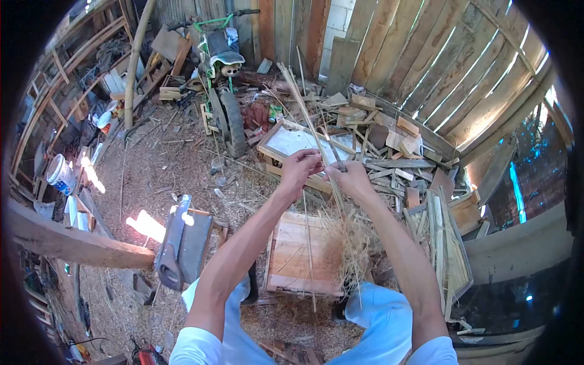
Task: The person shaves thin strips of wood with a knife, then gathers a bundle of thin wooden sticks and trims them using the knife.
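Observation:
My right hand is closed around a bundle of long, thin straw-coloured strips and a slim dark tool like a knife. The strips slant up and away to the left. Close beside it, my left hand pinches one narrow strip that hangs down in front of a slatted wooden board. Between my knees, below the right hand, sits a tangled heap of fine shavings.
A handsaw rests on a dark stool-like block to the left. Ahead are a wooden frame with a white panel, a small motorbike and piled wood scraps. A bucket stands far left; a plank fence closes the right.

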